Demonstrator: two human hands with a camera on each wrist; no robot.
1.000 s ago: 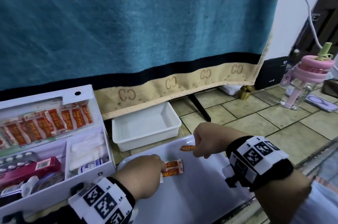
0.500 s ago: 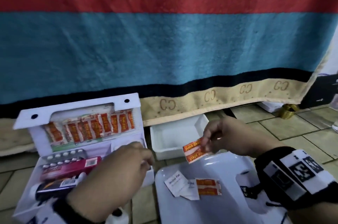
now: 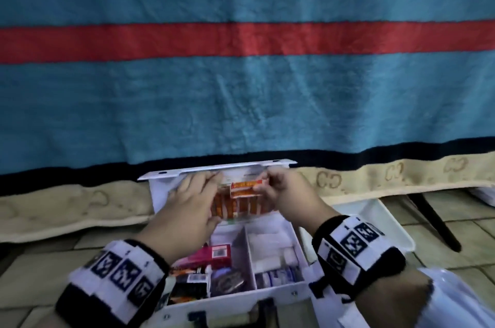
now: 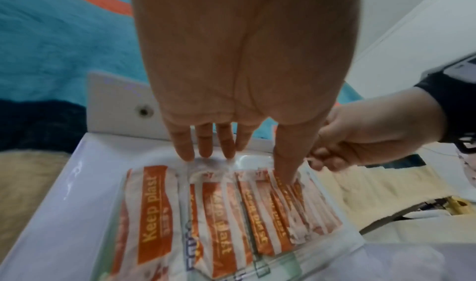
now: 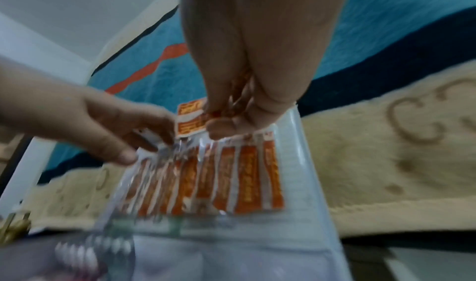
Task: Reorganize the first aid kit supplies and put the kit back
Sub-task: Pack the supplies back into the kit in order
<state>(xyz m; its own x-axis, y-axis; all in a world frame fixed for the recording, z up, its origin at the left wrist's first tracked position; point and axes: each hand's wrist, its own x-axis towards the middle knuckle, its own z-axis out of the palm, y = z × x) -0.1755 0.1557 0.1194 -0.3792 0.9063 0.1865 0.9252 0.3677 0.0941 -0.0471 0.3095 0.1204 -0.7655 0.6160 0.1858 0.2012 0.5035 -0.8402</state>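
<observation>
— Two hands are at the lid of the open kit (image 3: 278, 298). Position of each?

— Left hand (image 3: 187, 210): extended, relaxed, its fingertips (image 4: 185, 153) pressing the top edge of the clear pouch (image 4: 335, 242) in the lid (image 3: 214, 168); thumb lies on the strips. Right hand (image 3: 284, 193): pinching a pair of joined plasters (image 3: 245, 188) between thumb and fingers.

— Where are the plasters relative to that hand?

— At its fingertips, projecting toward the left hand, held just above the pouch opening and in front of the lid. The wrist view shows them (image 5: 192, 119) directly over the row of stored strips (image 5: 247, 175).

— Count of stored strips?

— At least six orange-and-white ones stand side by side in the pouch; those at one end overlap and blur, so the exact count cannot be told.

— Kit body?

— Two compartments, split by one divider. Left compartment: one pink box (image 3: 211, 254), plus dark items too blurred to identify. Right compartment: white gauze (image 3: 267, 236) and one small bottle (image 3: 276, 275) lying down.

— Surroundings?

— One white tub (image 3: 380, 223) sits on the tiled floor just right of the kit. One striped blanket (image 3: 241, 100) hangs behind.
</observation>
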